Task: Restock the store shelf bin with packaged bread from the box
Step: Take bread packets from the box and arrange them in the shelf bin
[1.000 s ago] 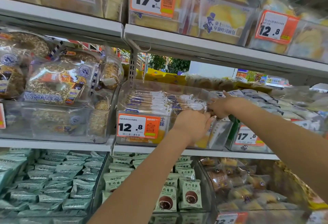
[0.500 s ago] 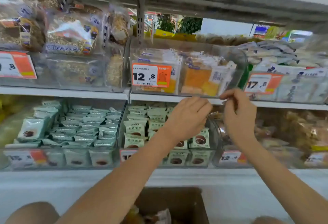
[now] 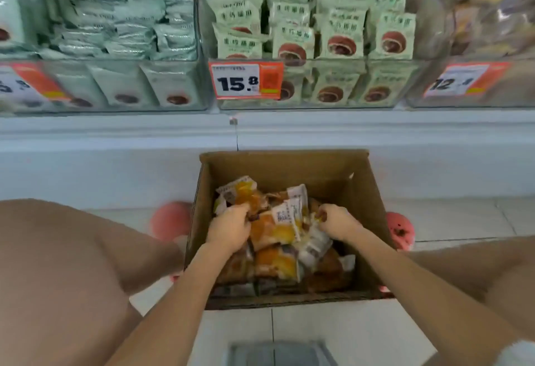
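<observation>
Cardboard box (image 3: 289, 168), open at the top, sits on the tiled floor (image 3: 362, 331) in the lower middle of the frame, pushed close to the white base of the shelf (image 3: 115, 145). Inside lies a loose heap of packaged bread (image 3: 275, 261) — clear wrappers with orange-yellow loaves and white labels. Both hands are down in the heap. The left hand (image 3: 230, 232), left of centre, has its fingers curled into the packets, its grip closed on packaged bread near the top of the pile. The right hand (image 3: 337, 223), right of centre, is curled the same way over packets on the other side of the pile, gripping them, though motion blur hides just which packet each hand holds. Bare knees fill the lower left and right edges of the frame.

Across the top of the frame runs a row of clear shelf bins. The middle bin (image 3: 318, 105) holds pale green packets (image 3: 341, 35) standing in rows and bears an orange price tag (image 3: 246, 80) reading 15.8 — the bin at upper left holds similar pale packets lying flat, and the one at upper right is blurred.
</observation>
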Demonstrator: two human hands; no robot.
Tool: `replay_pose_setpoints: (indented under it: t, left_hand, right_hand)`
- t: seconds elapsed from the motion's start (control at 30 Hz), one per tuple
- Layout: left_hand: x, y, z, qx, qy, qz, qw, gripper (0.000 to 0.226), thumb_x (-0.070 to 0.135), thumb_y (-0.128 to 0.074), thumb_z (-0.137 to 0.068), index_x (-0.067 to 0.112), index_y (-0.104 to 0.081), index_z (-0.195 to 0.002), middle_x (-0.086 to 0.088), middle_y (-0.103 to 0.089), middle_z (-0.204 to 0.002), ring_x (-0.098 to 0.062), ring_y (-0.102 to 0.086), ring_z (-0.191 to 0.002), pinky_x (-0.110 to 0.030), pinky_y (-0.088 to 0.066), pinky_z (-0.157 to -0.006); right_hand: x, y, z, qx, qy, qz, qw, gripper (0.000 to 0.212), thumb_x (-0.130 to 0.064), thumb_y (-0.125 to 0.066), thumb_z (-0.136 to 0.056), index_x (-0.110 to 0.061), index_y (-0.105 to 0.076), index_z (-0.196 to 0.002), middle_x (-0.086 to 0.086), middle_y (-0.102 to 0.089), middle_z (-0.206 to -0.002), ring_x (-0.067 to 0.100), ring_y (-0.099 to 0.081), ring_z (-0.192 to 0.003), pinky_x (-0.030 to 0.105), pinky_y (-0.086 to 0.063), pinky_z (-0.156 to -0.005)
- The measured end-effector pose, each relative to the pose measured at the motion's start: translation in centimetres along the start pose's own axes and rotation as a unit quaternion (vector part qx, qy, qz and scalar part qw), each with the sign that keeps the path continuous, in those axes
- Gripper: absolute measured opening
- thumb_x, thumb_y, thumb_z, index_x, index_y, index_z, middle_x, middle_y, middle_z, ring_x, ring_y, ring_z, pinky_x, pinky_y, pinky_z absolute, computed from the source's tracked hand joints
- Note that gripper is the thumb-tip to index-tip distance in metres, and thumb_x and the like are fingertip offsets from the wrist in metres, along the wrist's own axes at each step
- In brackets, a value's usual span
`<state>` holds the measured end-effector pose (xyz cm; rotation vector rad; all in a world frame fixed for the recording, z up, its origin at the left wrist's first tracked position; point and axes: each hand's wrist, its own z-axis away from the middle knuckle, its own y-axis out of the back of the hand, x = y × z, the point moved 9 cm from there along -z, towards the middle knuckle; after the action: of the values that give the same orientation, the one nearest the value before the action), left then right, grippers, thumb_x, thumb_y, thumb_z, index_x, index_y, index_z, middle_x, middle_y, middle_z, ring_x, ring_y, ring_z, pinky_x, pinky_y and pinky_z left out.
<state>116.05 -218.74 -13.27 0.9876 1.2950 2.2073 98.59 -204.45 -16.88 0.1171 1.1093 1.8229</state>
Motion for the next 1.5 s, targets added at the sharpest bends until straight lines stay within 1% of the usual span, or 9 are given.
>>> replay_pose_setpoints:
  t: [0.1,0.27,0.4,0.57,0.7,0.87,1.1,1.27,1.5]
  left_hand:
    - [-5.1,-3.9,0.7,-0.036,0.105,0.035,0.993,0.033,0.019,-0.047,-0.094,0.014,-0.049,-0.127,-0.01,-0.065,-0.099,-0.029,-0.063,-0.085,-0.03,-0.044,-0.06]
    - [-5.7,-6.4,0.7,-0.072,0.121,0.069,0.988,0.033,0.018,-0.044,-0.096,0.019,-0.049,-0.128,-0.012,-0.063,-0.107,-0.032,-0.062,-0.089,-0.035,-0.052,-0.069]
    - [-6.1,-6.5,0.4,-0.057,0.141,0.089,0.984,0.026,0.016,-0.045,-0.096,0.018,-0.055,-0.12,-0.01,-0.064,-0.107,-0.03,-0.062,-0.09,-0.036,-0.052,-0.07]
    - [-5.9,-8.4,-0.1,-0.1,0.15,0.11,0.977,0.015,0.018,-0.048,-0.095,0.017,-0.059,-0.104,-0.004,-0.062,-0.102,-0.024,-0.06,-0.09,-0.033,-0.051,-0.071]
    - [-6.3,-10.2,0.6,-0.154,0.195,0.176,0.953,0.014,0.022,-0.047,-0.097,0.015,-0.058,-0.095,-0.006,-0.061,-0.104,-0.022,-0.058,-0.089,-0.034,-0.051,-0.081]
    - [-4.1,-13.4,4.7,-0.284,0.38,0.564,0.676,0.067,0.058,-0.049,-0.09,-0.001,-0.052,-0.122,-0.021,-0.062,-0.118,-0.029,-0.062,-0.102,-0.038,-0.05,-0.093]
    - [1.6,-10.5,3.4,-0.132,0.354,0.825,0.42,0.059,0.031,-0.07,-0.083,0.009,-0.043,-0.132,-0.025,-0.05,-0.13,-0.039,-0.054,-0.116,-0.048,-0.052,-0.086]
    - [2.2,-4.7,1.8,-0.048,0.235,0.826,0.51,0.03,0.021,-0.058,-0.093,0.013,-0.052,-0.121,-0.012,-0.064,-0.105,-0.028,-0.062,-0.094,-0.04,-0.053,-0.068]
    - [6.1,5.8,1.8,0.007,0.057,0.716,0.696,0.014,0.02,-0.058,-0.093,0.014,-0.065,-0.103,-0.005,-0.068,-0.084,-0.018,-0.067,-0.078,-0.033,-0.057,-0.065]
  right_hand:
    - [0.1,-3.5,-3.1,-0.017,0.011,0.018,1.0,0.03,-0.032,-0.051,-0.091,-0.025,-0.052,-0.12,0.004,-0.061,-0.109,0.024,-0.057,-0.092,0.033,-0.05,-0.075]
    - [-1.1,-7.8,-6.0,-0.048,-0.057,-0.07,0.995,0.013,-0.016,-0.057,-0.092,-0.01,-0.05,-0.101,0.003,-0.053,-0.09,0.021,-0.052,-0.08,0.027,-0.044,-0.06]
    - [0.7,-9.8,-6.2,-0.011,-0.172,-0.253,0.952,0.044,-0.022,-0.068,-0.086,-0.008,-0.052,-0.125,0.006,-0.061,-0.117,0.03,-0.059,-0.109,0.032,-0.053,-0.076]
    - [0.2,-11.9,-5.2,-0.068,-0.157,-0.263,0.95,0.026,-0.029,-0.062,-0.09,-0.021,-0.046,-0.072,0.001,-0.051,-0.072,0.018,-0.051,-0.065,0.032,-0.048,-0.061]
    - [-1.6,-10.3,-3.5,-0.024,-0.08,-0.353,0.932,0.025,-0.023,-0.054,-0.095,-0.016,-0.046,-0.072,0.003,-0.052,-0.07,0.021,-0.051,-0.067,0.032,-0.044,-0.061]
    - [-3.4,-7.1,0.6,-0.012,-0.006,-0.434,0.901,0.022,-0.021,-0.05,-0.097,-0.014,-0.048,-0.076,0.016,-0.053,-0.083,0.023,-0.056,-0.078,0.036,-0.05,-0.069]
    - [-3.7,-2.8,5.8,0.024,0.027,-0.597,0.801,0.02,-0.019,-0.045,-0.099,-0.01,-0.047,-0.081,0.015,-0.066,-0.107,0.026,-0.066,-0.097,0.046,-0.054,-0.082]
    - [-3.9,1.0,8.6,0.057,0.038,-0.652,0.755,0.016,-0.017,-0.045,-0.099,-0.01,-0.047,-0.084,0.011,-0.07,-0.104,0.023,-0.068,-0.089,0.033,-0.058,-0.066]
    - [-4.2,12.3,11.6,0.159,0.102,-0.5,0.845,0.02,-0.034,-0.064,-0.086,-0.026,-0.058,-0.103,0.0,-0.068,-0.108,0.013,-0.068,-0.088,0.028,-0.056,-0.071]
